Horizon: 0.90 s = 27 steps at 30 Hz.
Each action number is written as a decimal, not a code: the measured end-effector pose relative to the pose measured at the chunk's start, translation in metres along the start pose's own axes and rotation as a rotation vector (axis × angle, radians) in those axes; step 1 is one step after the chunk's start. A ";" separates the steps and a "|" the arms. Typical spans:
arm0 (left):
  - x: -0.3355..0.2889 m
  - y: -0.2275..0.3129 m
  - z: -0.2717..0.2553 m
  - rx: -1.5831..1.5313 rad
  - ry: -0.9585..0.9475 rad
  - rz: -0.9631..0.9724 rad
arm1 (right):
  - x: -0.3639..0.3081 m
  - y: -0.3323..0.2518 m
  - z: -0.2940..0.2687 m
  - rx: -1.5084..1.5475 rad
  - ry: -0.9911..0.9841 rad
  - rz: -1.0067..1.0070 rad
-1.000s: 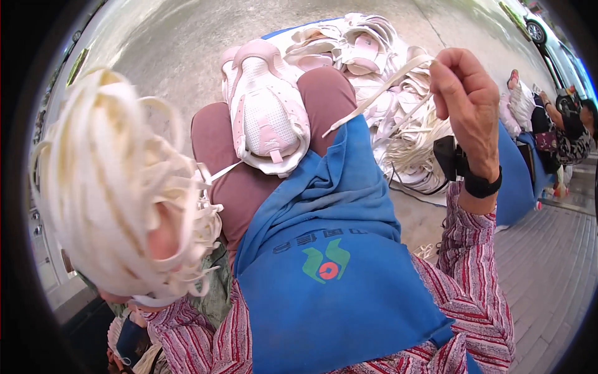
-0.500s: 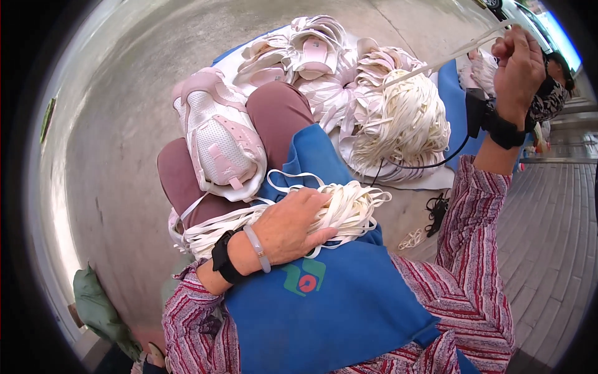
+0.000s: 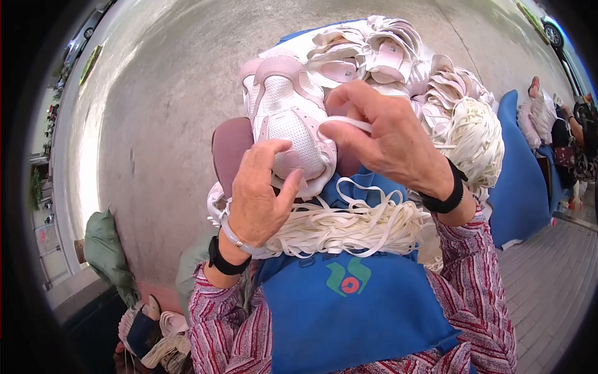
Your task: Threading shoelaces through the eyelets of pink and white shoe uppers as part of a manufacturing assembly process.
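Across my lap rests a white mesh shoe upper (image 3: 291, 134) with pale pink trim. My left hand (image 3: 258, 190) is at its near left edge, thumb and fingers apart, holding nothing; I cannot tell whether the fingertips touch the mesh. Over the upper's right side, my right hand (image 3: 392, 140) pinches a flat white shoelace (image 3: 350, 121) between thumb and forefinger. The lace's further run is hidden behind the hand. A loose bundle of white shoelaces (image 3: 355, 227) lies on my blue apron (image 3: 374, 311), just below both hands.
Ahead, stacked pink-and-white shoe uppers (image 3: 389, 56) lie on the ground beside a big heap of white laces (image 3: 473, 140). Blue cloth (image 3: 520, 181) is to the right, with another person (image 3: 576, 128) beyond it. A green sack (image 3: 107, 249) stands at left.
My right hand has come from the far upper right to above the shoe upper, still pinching a lace. My left hand has left the lace bundle and moved up to the upper.
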<state>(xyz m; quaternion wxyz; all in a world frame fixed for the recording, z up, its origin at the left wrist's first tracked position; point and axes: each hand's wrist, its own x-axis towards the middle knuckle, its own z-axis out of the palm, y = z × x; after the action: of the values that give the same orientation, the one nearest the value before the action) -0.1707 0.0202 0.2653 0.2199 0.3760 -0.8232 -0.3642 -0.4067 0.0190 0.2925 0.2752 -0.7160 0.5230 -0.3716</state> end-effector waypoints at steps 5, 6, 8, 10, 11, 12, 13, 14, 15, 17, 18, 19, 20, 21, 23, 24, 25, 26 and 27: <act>-0.010 -0.011 -0.004 0.438 0.044 0.010 | -0.007 -0.003 0.047 -0.333 -0.246 0.028; -0.009 -0.013 -0.002 0.357 0.045 0.009 | -0.009 0.001 0.053 -0.329 -0.218 0.047; -0.008 -0.014 0.001 0.427 0.021 0.012 | -0.014 0.010 0.059 -0.327 -0.202 0.077; -0.004 -0.016 0.002 0.500 0.006 0.011 | -0.018 0.017 0.062 -0.278 -0.147 0.055; -0.001 -0.019 0.001 0.508 0.004 0.067 | -0.019 0.020 0.062 -0.286 -0.170 0.070; 0.003 -0.021 0.000 0.514 0.000 0.124 | -0.019 0.022 0.061 -0.270 -0.178 0.085; 0.004 -0.023 0.000 0.505 -0.001 0.121 | -0.019 0.022 0.059 -0.231 -0.175 0.063; 0.007 -0.025 0.000 0.550 -0.033 0.143 | -0.017 0.023 0.057 -0.258 -0.193 0.102; 0.008 -0.026 0.000 0.597 -0.066 0.167 | -0.015 0.022 0.055 -0.198 -0.201 0.112; 0.010 -0.027 0.005 0.620 -0.065 0.190 | -0.012 0.021 0.051 -0.140 -0.208 0.125; 0.012 -0.026 0.009 0.650 -0.062 0.214 | -0.010 0.020 0.050 -0.086 -0.255 0.167; 0.013 -0.026 0.014 0.648 -0.060 0.214 | -0.009 0.019 0.051 -0.043 -0.259 0.208; 0.014 -0.024 0.019 0.701 -0.032 0.214 | -0.010 0.018 0.052 -0.033 -0.304 0.210; 0.016 -0.022 0.023 0.745 -0.022 0.194 | -0.011 0.017 0.055 -0.147 -0.296 0.137; 0.017 -0.018 0.025 0.789 -0.021 0.189 | -0.013 0.017 0.060 -0.247 -0.294 0.071; 0.017 -0.017 0.023 0.716 -0.030 0.191 | -0.015 0.018 0.062 -0.256 -0.273 0.038; 0.018 -0.016 0.019 0.644 -0.057 0.183 | -0.016 0.019 0.063 -0.251 -0.241 -0.008; 0.017 -0.017 0.012 0.646 -0.053 0.193 | -0.016 0.020 0.064 -0.244 -0.225 0.007; 0.014 -0.017 0.001 0.508 -0.109 0.191 | -0.018 0.020 0.064 -0.254 -0.235 0.026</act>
<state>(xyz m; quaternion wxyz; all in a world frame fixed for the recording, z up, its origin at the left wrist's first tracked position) -0.1724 0.0019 0.2527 0.1074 0.3198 -0.9304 -0.1434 -0.3687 0.0307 0.2358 0.2468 -0.7768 0.5389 -0.2127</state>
